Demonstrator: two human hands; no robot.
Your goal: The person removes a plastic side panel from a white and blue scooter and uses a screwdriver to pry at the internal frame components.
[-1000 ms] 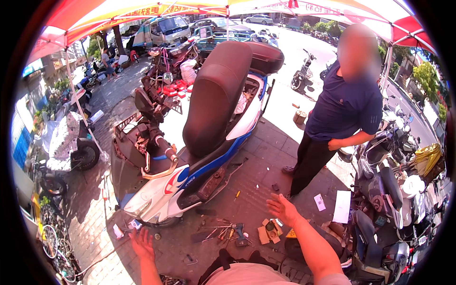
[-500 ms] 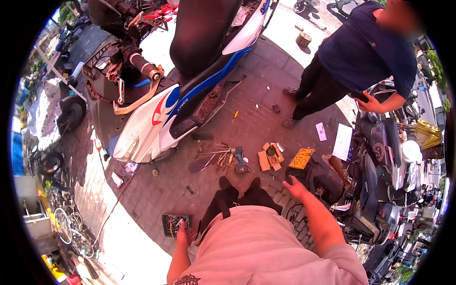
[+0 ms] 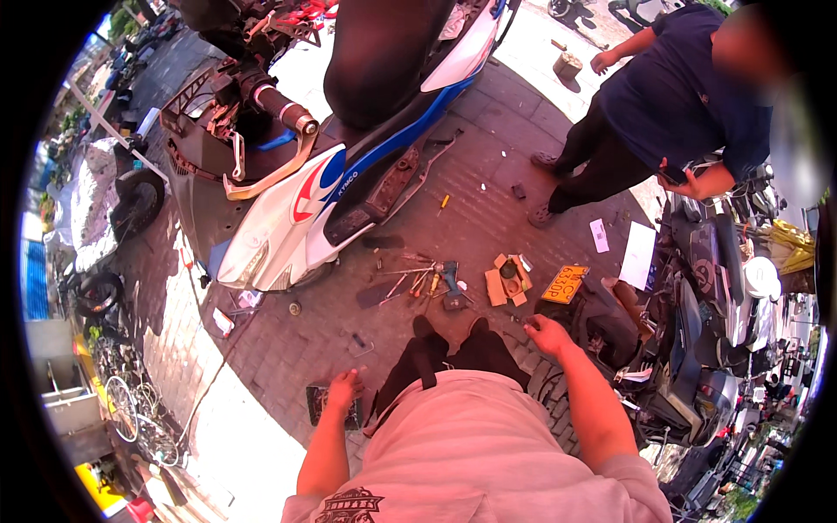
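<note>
My right hand [image 3: 549, 335] is to the right of my legs, its fingers drawn together near a small dark thing at the fingertips that I cannot make out. On the left, my left hand [image 3: 345, 389] has its fingers curled in above a dark tray [image 3: 317, 406] of small parts on the ground; what it holds, if anything, is too small to tell. Ahead of my feet lie a cordless drill [image 3: 452, 288] and several hand tools [image 3: 414, 277]. An opened cardboard box [image 3: 499, 288] with a round part in it sits to the right of the drill.
A white and blue scooter [image 3: 288, 235] stands ahead on the left. Another scooter with a yellow plate [image 3: 565, 284] is close on my right. A person in dark clothes [image 3: 676, 105] stands ahead right, holding a phone [image 3: 673, 172]. A yellow-handled screwdriver [image 3: 444, 204] lies on the paving.
My left hand has risen slightly and moved right, its fingers curling in. The fingers of my right hand, spread before, have come together. The other person's far arm has swung out into view.
</note>
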